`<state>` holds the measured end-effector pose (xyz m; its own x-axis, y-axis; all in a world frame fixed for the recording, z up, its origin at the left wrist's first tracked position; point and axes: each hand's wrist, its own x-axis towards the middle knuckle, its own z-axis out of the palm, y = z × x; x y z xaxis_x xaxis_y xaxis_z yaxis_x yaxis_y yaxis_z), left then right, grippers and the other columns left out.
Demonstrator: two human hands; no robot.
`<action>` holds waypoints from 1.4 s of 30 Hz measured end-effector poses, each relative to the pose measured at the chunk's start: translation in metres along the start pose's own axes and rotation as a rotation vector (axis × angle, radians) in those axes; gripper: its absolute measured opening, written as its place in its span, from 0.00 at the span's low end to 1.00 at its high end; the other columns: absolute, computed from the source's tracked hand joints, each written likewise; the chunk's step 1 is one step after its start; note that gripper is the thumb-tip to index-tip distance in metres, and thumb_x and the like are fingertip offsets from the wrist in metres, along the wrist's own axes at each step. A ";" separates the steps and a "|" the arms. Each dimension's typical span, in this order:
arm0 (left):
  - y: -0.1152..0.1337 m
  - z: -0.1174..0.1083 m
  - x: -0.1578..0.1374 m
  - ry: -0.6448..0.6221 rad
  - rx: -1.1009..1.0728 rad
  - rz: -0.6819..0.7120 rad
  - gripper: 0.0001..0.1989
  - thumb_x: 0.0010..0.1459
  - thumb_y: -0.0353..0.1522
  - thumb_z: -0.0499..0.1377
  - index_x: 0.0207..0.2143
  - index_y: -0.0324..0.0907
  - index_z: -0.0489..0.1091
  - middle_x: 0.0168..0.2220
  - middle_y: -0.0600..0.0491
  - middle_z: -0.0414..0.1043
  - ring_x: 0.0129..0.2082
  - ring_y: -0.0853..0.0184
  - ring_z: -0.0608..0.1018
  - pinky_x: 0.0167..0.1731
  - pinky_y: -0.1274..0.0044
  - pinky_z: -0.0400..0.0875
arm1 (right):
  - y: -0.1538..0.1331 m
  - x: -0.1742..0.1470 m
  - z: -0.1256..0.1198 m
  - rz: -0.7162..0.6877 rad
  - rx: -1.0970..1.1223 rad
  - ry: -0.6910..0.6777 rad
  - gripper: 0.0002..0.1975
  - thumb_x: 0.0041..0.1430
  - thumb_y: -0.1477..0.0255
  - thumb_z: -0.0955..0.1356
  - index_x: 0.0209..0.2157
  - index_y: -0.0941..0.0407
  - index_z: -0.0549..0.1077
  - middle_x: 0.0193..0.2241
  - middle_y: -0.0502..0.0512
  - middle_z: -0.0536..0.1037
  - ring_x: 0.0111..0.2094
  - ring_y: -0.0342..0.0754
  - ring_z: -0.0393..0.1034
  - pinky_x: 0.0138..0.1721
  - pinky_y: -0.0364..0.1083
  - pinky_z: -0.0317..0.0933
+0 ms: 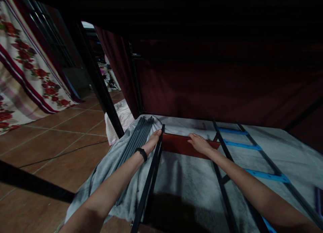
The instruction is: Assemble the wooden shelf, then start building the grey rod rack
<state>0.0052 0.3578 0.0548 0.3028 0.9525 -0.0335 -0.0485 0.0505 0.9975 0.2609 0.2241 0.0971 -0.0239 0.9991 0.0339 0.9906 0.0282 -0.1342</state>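
Note:
My left hand (153, 141), with a black band on the wrist, is closed around the far end of a black metal rail (150, 172). A reddish-brown board (176, 145) spans between this rail and another dark rail to the right. My right hand (200, 145) lies over the board's far edge, thumb on the near side; the fingertips are partly hidden. Grey tubes (135, 139) lie in a bundle just left of my left hand. To the right of my right hand, dark bars carry blue crosspieces (242, 144).
A grey blanket (186, 179) lies under the parts. A black post (101, 81) stands at left, with a dark beam overhead. Maroon cloth (202, 85) hangs behind. A cable (68, 153) crosses the tiled floor (58, 172) near a floral curtain (32, 65).

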 end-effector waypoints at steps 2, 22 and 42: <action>0.000 -0.007 -0.010 0.014 0.023 -0.023 0.24 0.58 0.51 0.58 0.41 0.39 0.74 0.36 0.45 0.78 0.37 0.60 0.79 0.39 0.71 0.71 | 0.000 -0.001 -0.001 -0.008 -0.005 0.011 0.08 0.72 0.70 0.60 0.45 0.55 0.69 0.45 0.62 0.78 0.49 0.54 0.72 0.49 0.48 0.59; -0.061 -0.071 -0.209 -0.176 0.807 -0.084 0.07 0.53 0.24 0.58 0.31 0.41 0.75 0.29 0.51 0.76 0.31 0.64 0.76 0.35 0.76 0.65 | 0.042 0.001 0.029 -0.101 -0.018 0.170 0.13 0.69 0.59 0.58 0.40 0.52 0.66 0.37 0.60 0.77 0.41 0.58 0.74 0.41 0.51 0.63; -0.044 -0.088 -0.094 0.201 -0.498 -0.166 0.05 0.50 0.24 0.69 0.31 0.36 0.77 0.27 0.48 0.79 0.27 0.65 0.80 0.32 0.75 0.75 | 0.047 0.003 0.035 -0.100 0.075 0.203 0.17 0.68 0.54 0.57 0.42 0.52 0.66 0.40 0.62 0.79 0.44 0.60 0.76 0.48 0.56 0.66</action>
<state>-0.1046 0.2927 0.0086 0.1601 0.9557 -0.2472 -0.4740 0.2940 0.8300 0.3027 0.2290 0.0557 -0.0859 0.9649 0.2483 0.9717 0.1362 -0.1931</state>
